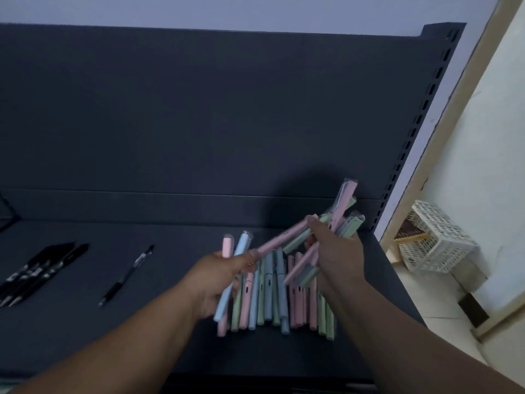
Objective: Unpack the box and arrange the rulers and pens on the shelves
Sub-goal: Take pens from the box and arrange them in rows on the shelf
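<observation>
Several pastel pens (268, 297) in pink, blue and green lie side by side on the dark shelf (159, 331). Above them my left hand (224, 277) grips a pink and a light blue pen (243, 244) and pinches the end of a long pink pen (284, 237). My right hand (338, 251) holds a bundle of pastel pens (345, 206) that fans up to the right; the long pink pen runs across to it. No box or rulers are in view.
A single black pen (126, 275) lies left of the pile, and several black pens (39, 273) lie at the far left. The shelf's slotted upright (426, 109) stands at the right. A white plastic basket (434, 237) sits on the floor beyond.
</observation>
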Action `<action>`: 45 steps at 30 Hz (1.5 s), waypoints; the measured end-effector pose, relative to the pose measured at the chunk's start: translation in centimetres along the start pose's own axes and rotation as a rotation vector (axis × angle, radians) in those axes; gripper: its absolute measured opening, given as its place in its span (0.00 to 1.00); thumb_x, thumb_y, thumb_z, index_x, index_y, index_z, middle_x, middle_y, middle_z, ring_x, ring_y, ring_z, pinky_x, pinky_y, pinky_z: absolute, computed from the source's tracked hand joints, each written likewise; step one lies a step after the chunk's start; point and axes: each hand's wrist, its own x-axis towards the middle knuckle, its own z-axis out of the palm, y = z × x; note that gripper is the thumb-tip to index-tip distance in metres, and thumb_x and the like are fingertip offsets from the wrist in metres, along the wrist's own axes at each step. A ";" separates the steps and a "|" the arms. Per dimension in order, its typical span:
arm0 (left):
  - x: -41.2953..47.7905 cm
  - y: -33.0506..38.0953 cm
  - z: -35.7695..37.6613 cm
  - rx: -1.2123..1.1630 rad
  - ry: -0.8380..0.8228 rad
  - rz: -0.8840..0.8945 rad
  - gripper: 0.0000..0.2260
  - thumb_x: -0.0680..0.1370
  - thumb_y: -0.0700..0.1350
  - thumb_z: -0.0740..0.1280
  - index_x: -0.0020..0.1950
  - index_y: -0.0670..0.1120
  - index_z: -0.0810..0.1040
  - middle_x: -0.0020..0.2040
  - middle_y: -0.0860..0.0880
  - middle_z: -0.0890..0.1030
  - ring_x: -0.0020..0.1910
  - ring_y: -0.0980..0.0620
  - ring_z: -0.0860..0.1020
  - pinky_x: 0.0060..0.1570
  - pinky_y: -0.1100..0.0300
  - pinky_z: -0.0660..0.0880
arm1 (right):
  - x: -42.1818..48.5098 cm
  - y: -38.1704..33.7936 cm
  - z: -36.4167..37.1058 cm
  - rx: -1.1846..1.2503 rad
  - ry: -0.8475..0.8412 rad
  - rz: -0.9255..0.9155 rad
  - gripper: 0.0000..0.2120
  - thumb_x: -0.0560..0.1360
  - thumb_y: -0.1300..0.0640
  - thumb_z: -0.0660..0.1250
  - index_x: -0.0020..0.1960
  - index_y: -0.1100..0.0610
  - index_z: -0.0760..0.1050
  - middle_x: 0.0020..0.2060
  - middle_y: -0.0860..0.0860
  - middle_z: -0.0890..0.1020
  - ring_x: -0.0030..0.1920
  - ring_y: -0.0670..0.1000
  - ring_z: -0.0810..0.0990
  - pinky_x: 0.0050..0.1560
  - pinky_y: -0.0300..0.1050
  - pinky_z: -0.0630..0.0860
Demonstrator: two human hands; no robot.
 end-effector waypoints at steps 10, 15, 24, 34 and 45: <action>2.7 3.0 -5.5 -0.270 0.015 0.071 0.09 0.71 0.52 0.73 0.41 0.48 0.77 0.34 0.53 0.78 0.22 0.59 0.63 0.20 0.68 0.64 | 0.2 -0.2 -0.9 -0.291 0.035 0.013 0.09 0.70 0.58 0.76 0.43 0.61 0.77 0.31 0.56 0.78 0.29 0.52 0.75 0.34 0.45 0.74; 3.7 3.3 -6.2 0.341 -0.046 0.023 0.12 0.69 0.49 0.76 0.39 0.42 0.78 0.29 0.48 0.72 0.24 0.54 0.66 0.24 0.64 0.64 | -1.5 0.5 0.9 -0.621 -0.218 0.126 0.11 0.70 0.55 0.76 0.45 0.61 0.78 0.34 0.55 0.78 0.33 0.53 0.76 0.33 0.45 0.72; 7.0 1.3 -4.8 0.668 -0.091 0.063 0.15 0.70 0.50 0.75 0.47 0.43 0.75 0.37 0.47 0.79 0.32 0.52 0.75 0.35 0.61 0.72 | -2.7 3.0 2.3 -0.856 -0.280 0.143 0.11 0.70 0.53 0.75 0.41 0.59 0.76 0.34 0.52 0.78 0.33 0.51 0.78 0.32 0.40 0.73; 7.4 -0.7 -4.4 0.246 -0.132 0.149 0.03 0.79 0.42 0.66 0.48 0.43 0.76 0.35 0.45 0.77 0.30 0.53 0.75 0.28 0.64 0.74 | -3.3 4.0 2.9 -0.899 -0.242 0.114 0.13 0.67 0.54 0.75 0.43 0.59 0.75 0.33 0.52 0.76 0.29 0.50 0.75 0.28 0.39 0.69; 7.9 -1.3 -5.9 0.414 0.037 0.117 0.10 0.80 0.43 0.63 0.60 0.43 0.74 0.51 0.46 0.77 0.46 0.50 0.75 0.43 0.61 0.70 | -3.4 3.8 3.7 -0.818 -0.222 0.103 0.14 0.69 0.56 0.74 0.48 0.65 0.79 0.34 0.56 0.80 0.33 0.54 0.78 0.34 0.45 0.75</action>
